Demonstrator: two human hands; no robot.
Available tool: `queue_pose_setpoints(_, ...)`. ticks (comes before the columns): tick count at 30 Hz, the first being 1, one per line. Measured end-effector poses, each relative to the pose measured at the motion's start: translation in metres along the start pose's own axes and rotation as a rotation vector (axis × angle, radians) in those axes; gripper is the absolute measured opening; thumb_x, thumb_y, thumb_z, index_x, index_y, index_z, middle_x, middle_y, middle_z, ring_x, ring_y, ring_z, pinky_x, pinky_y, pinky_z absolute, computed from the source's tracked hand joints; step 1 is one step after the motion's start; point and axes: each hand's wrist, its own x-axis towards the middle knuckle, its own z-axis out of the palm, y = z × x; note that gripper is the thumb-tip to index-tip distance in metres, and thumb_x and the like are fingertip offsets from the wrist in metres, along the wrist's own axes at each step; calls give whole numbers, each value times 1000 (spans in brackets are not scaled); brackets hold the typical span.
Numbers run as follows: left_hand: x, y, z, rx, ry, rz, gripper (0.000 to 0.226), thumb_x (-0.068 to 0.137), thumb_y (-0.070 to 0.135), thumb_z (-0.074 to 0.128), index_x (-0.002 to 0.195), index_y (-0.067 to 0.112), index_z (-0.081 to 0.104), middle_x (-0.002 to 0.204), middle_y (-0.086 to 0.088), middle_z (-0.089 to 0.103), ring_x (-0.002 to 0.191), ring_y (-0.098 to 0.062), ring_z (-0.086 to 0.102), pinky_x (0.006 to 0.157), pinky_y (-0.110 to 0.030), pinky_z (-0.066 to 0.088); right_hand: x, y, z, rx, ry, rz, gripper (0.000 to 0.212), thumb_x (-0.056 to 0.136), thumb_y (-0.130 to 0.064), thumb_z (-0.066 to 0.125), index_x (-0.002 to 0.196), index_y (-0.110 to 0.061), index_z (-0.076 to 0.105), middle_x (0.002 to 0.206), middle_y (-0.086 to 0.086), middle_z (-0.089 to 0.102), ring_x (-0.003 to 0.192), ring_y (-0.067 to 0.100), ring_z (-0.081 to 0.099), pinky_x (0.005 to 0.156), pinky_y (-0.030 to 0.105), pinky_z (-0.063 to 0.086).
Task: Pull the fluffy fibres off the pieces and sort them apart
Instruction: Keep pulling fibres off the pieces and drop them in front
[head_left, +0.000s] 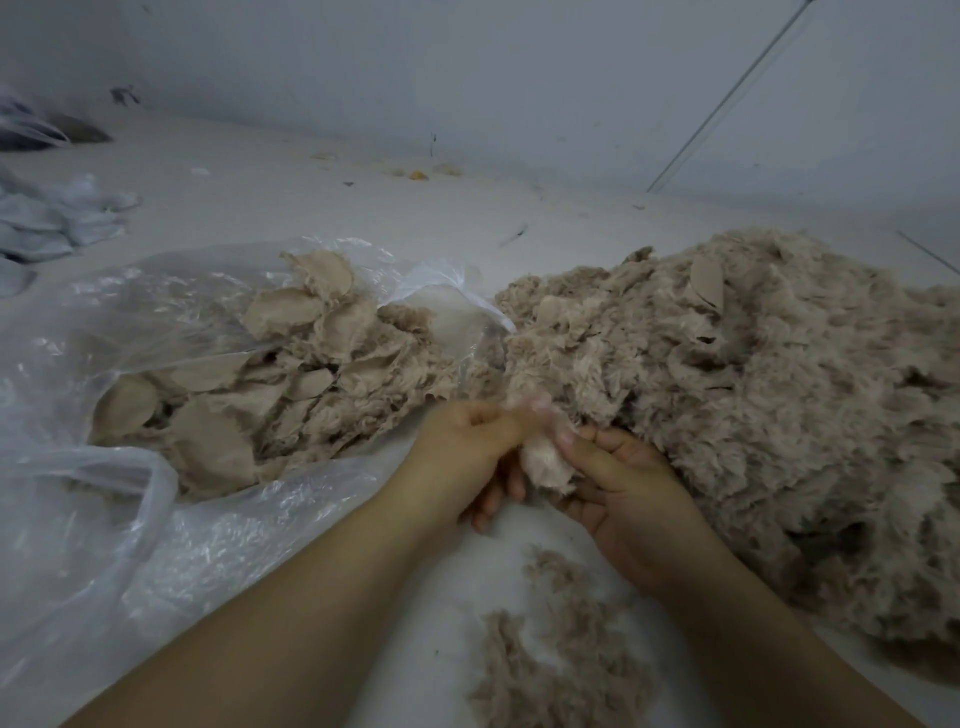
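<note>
I see my left hand (467, 441) and right hand (618, 483) both pinching one soft, light piece (545, 462); I'd grip its backing edge, probably flimsy, and tug gently

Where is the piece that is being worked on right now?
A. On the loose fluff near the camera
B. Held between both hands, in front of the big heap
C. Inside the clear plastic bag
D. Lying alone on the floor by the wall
B: the left hand and right hand both pinch the fluffy piece, next to the big heap, outside the plastic bag.
</note>
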Motion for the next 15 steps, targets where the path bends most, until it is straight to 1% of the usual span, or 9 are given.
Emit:
queue_pose_setpoints(1, -3, 0, 1, 66, -63, -25, 43, 80, 48, 73, 61, 11, 61, 53, -20, 57, 28, -21, 39, 34, -18, 30, 0, 0, 0, 2, -2, 6, 43, 84, -23, 64, 109, 12, 62, 87, 22, 68, 79, 29, 66, 80, 37, 55)
queue_pose_setpoints(3, -5, 0, 6, 97, -92, -4, 35, 88, 30, 71, 67, 4, 61, 51, -18, 56, 28, -18, 39, 33, -18, 31, 0, -1, 0, 8, 1, 8, 40, 87, -22, 63, 108, 12, 63, 83, 21, 68, 74, 26, 67, 74, 33, 56)
queue_pose_setpoints(6, -4, 2, 8, -33, 111, 66, 22, 95, 10, 60, 74, 2, 58, 47, -8, 53, 29, -16, 37, 32, -19, 32, 1, -1, 1, 47, 33, 7, 22, 83, -21, 63, 89, -1, 67, 66, 5, 68, 58, 10, 64, 57, 21, 53)
queue_pose_setpoints(7, -3, 5, 6, -75, 195, 92, 20, 95, 8, 59, 75, 3, 58, 46, -7, 53, 29, -16, 36, 32, -20, 32, 1, -1, 2, 56, 55, 6, 17, 83, -21, 62, 85, -3, 63, 56, -3, 63, 51, 4, 60, 55, 20, 51)
queue_pose_setpoints(9, 0, 10, -4, -66, 397, 188, 14, 95, 7, 58, 81, 11, 58, 50, -5, 55, 33, -17, 40, 35, -23, 33, 2, 1, 2, 81, 93, 4, 12, 90, -16, 59, 85, -6, 55, 47, -9, 54, 45, 2, 53, 53, 20, 49)
queue_pose_setpoints(11, 4, 16, -22, 129, 638, 370, 19, 92, 7, 58, 85, 23, 51, 54, 1, 56, 41, -15, 46, 41, -26, 35, 2, 2, 1, 91, 107, 7, 10, 93, -13, 57, 86, -7, 54, 47, -9, 53, 46, 2, 53, 53, 20, 49)
queue_pose_setpoints(13, 7, 22, -44, 471, 803, 529, 20, 87, 7, 56, 84, 24, 46, 52, 5, 50, 45, -16, 44, 44, -26, 32, 1, 1, 3, 83, 103, 12, 11, 93, -13, 57, 86, -6, 54, 47, -10, 53, 47, 2, 54, 54, 20, 49)
queue_pose_setpoints(14, 8, 23, -52, 697, 842, 530, 17, 85, 8, 57, 82, 21, 47, 54, 3, 50, 48, -20, 43, 45, -27, 30, 1, 1, 3, 79, 104, 14, 11, 93, -13, 57, 87, -5, 53, 47, -10, 53, 47, 2, 54, 55, 20, 49)
queue_pose_setpoints(15, 10, 23, -59, 941, 835, 461, 11, 82, 8, 58, 81, 18, 51, 58, -1, 51, 51, -24, 43, 46, -27, 27, 1, 1, 4, 76, 104, 13, 10, 94, -13, 57, 89, -5, 53, 47, -10, 53, 47, 2, 54, 55, 20, 49)
